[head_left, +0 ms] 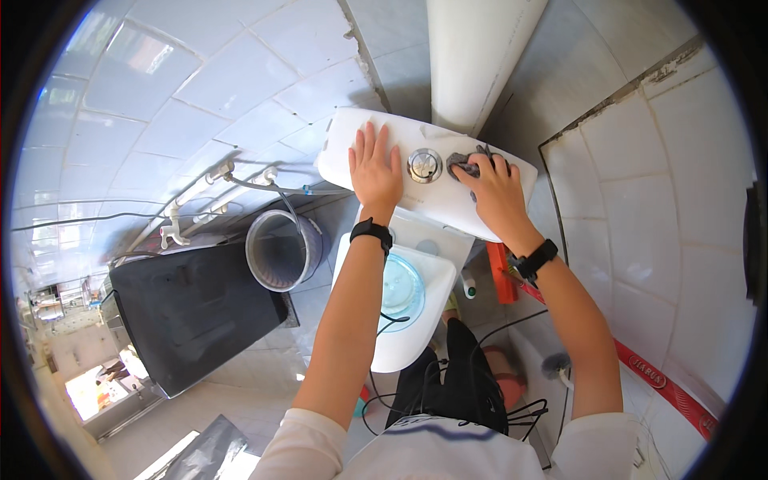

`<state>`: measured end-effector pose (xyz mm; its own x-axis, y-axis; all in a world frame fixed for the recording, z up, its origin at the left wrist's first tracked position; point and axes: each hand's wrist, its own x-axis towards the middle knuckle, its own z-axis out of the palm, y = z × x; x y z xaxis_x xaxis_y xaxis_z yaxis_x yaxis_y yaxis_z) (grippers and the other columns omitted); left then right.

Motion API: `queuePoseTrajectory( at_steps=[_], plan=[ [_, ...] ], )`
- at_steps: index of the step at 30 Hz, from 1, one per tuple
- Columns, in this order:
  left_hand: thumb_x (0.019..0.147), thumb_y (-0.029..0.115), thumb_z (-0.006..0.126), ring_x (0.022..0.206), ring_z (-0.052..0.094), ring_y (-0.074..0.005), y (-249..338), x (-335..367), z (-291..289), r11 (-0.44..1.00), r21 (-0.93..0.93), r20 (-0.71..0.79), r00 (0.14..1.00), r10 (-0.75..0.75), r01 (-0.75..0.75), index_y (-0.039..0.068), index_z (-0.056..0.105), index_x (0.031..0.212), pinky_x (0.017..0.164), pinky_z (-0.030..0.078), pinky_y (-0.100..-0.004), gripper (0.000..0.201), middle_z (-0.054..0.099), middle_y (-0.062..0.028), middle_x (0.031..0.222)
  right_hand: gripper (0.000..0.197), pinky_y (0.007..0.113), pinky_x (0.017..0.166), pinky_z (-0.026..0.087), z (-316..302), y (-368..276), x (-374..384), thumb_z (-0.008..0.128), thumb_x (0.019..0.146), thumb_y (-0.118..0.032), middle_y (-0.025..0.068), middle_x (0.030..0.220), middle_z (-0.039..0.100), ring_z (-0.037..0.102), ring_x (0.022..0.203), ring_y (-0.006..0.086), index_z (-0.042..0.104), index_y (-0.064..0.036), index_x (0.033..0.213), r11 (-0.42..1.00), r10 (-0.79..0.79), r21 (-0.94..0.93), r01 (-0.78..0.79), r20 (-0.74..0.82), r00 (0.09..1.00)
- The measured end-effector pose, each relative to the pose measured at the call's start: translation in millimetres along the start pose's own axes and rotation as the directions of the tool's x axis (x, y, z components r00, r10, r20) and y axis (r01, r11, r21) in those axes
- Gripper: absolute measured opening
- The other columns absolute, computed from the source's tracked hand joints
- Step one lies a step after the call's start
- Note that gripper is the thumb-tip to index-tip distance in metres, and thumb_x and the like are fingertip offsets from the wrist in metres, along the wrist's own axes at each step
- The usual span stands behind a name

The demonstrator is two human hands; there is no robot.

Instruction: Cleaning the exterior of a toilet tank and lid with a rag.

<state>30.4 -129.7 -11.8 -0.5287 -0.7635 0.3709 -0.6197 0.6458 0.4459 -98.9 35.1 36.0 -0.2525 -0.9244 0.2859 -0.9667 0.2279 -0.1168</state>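
Note:
A white toilet tank [428,200] stretches across the middle, with a round chrome flush button [425,166] set in its lid. My left hand [375,172] lies flat on the lid to the left of the button, fingers stretched out. On the right part of the lid, my right hand [500,192] presses a dark grey cloth [462,166] against the surface, its fingers bent over it. Below the tank is the white toilet [428,308], with a light blue round thing [402,286] at its bowl, partly hidden by my left forearm.
Left of the toilet stand a grey bucket [254,254] and a large black-topped box shape [196,308]. Water pipes with a tap [173,232] run along the tiled wall. A thick white pipe [480,64] rises behind the tank. Loose black cables [520,412] hang near my legs.

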Motion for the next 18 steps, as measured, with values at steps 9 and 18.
queuePoseTrajectory(
  at_steps=[9, 18],
  plan=[
    [0.085, 0.025, 0.050, 0.127, 0.034, -0.0297, 2.6, 1.4, 4.1, 1.000, -0.013, -0.027, 0.999, 0.022, -0.022, 0.013, 0.052, 0.122, 0.104, 0.023, -0.0444, 0.038, 0.042, -0.0103, 0.134, 0.039, 0.039, 0.072, 0.037, 2.6, 8.4, 16.2, 0.056, 0.071, -0.005, 0.0018, 0.100, 0.051, 0.045, 0.091, 0.0243, 0.062, -0.0185, 0.107, 0.980, 0.171, -0.094, -0.175, -0.054, 0.984],
    [0.086, 0.025, 0.049, 0.128, 0.033, -0.0295, 0.3, 0.4, 2.3, 1.000, -0.009, -0.018, 1.000, 0.018, -0.018, 0.014, 0.051, 0.124, 0.104, 0.023, -0.0446, 0.039, 0.041, -0.0095, 0.135, 0.041, 0.040, 0.073, 0.038, -8.4, -0.2, -18.4, 0.056, 0.071, -0.006, 0.0016, 0.103, 0.050, 0.046, 0.091, 0.0242, 0.060, -0.0206, 0.109, 0.972, 0.231, -0.044, -0.230, 0.022, 0.973]
  ],
)
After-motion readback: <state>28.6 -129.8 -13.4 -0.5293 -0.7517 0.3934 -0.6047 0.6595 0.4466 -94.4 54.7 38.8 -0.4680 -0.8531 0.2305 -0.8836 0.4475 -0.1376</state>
